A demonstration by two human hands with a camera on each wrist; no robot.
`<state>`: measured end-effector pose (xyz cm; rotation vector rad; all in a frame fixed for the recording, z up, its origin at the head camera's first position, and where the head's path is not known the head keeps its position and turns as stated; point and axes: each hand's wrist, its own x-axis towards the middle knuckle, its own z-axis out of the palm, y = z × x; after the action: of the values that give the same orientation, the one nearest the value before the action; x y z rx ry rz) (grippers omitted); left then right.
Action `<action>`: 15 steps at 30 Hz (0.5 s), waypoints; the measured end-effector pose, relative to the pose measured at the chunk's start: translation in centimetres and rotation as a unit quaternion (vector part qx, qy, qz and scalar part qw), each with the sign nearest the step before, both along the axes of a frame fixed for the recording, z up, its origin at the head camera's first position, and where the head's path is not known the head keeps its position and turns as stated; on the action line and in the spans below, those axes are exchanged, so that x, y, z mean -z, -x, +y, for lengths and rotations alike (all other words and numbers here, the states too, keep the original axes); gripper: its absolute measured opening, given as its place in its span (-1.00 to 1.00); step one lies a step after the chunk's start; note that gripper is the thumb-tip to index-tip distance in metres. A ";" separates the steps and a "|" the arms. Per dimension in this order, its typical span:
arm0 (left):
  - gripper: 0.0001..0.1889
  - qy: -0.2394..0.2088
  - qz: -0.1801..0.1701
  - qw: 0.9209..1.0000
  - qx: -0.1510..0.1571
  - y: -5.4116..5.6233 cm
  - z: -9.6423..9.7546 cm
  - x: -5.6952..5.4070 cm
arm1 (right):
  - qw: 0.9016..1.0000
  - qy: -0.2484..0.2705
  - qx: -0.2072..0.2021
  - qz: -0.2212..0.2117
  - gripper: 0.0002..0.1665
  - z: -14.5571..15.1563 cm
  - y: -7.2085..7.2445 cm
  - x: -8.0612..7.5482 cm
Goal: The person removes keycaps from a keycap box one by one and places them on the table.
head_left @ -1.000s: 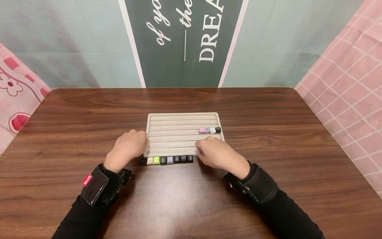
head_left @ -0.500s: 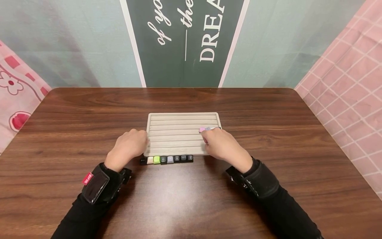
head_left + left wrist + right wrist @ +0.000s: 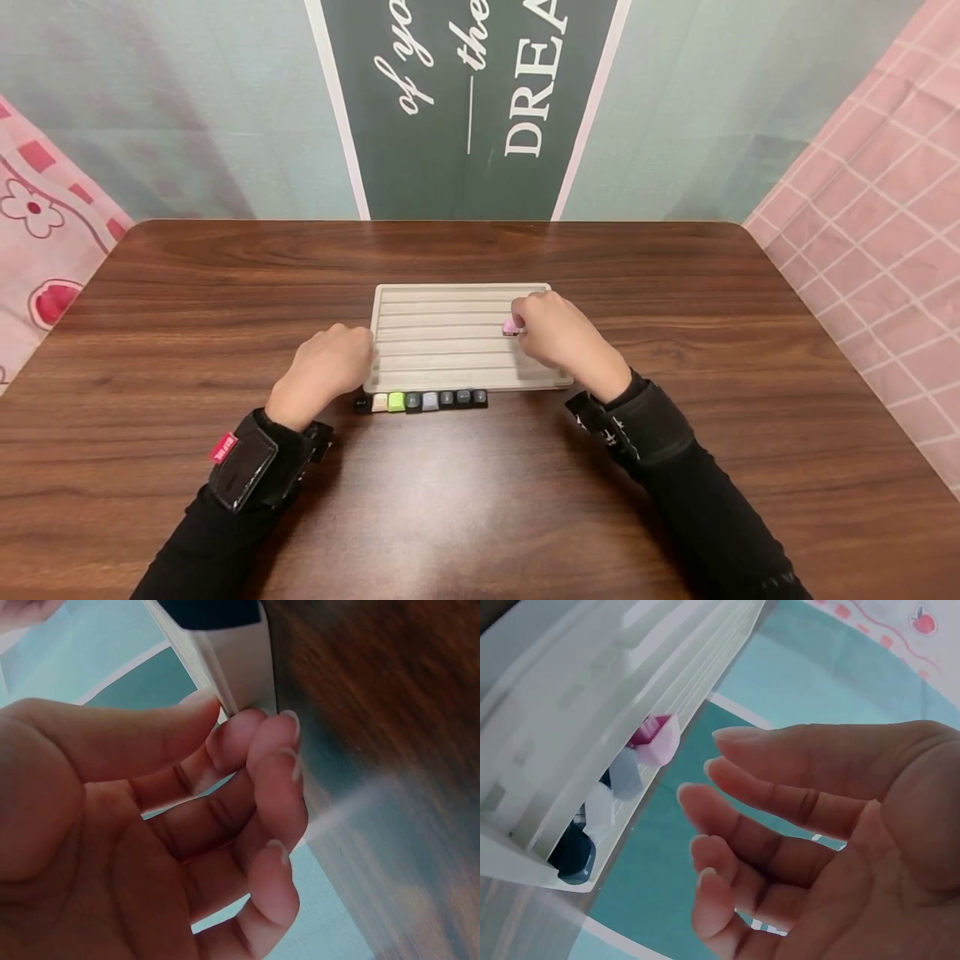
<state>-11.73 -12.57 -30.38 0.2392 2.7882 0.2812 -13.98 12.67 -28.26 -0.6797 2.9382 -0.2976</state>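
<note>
At the left side of a pale ridged tray (image 3: 435,343), my left hand (image 3: 326,367) pinches the edge between thumb (image 3: 199,712) and fingers. My right hand (image 3: 558,333) hovers over the tray's right part, thumb and fingers loosely bent, with nothing between them. A pink keycap (image 3: 662,741), a grey keycap (image 3: 626,774), a white keycap (image 3: 600,812) and a black keycap (image 3: 576,855) stand in one groove, beside the right fingertips in the right wrist view. In the head view that hand hides all but the pink one.
Along the tray's front edge lies a row of several keycaps on the brown wooden table (image 3: 450,492); among them are a lime green keycap (image 3: 397,402), a cream keycap (image 3: 380,403) and a lavender keycap (image 3: 430,402). A printed curtain (image 3: 247,108) hangs behind the table.
My right hand has moved from the tray's front right corner forward over the grooved keycaps, covering most of them in the head view. The left hand has stayed at the tray's edge.
</note>
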 end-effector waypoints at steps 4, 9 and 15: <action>-0.81 0.001 -0.003 1.000 -0.001 0.1 0.0 0.0 | 1.000 0.005 0.004 0.000 -0.86 0.0 0.7 0.0; -0.81 0.002 -0.004 1.000 -0.003 0.2 0.0 0.0 | 1.000 0.002 0.004 0.007 -0.87 -0.1 1.4 0.1; -0.82 0.002 -0.006 1.000 -0.006 0.2 -0.1 0.1 | 1.000 0.002 0.013 -0.005 -0.87 -0.2 2.0 0.3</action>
<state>-11.89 -12.65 -30.44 0.2188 2.7790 0.2781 -16.02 12.50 -28.54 -0.6393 2.9400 -0.3074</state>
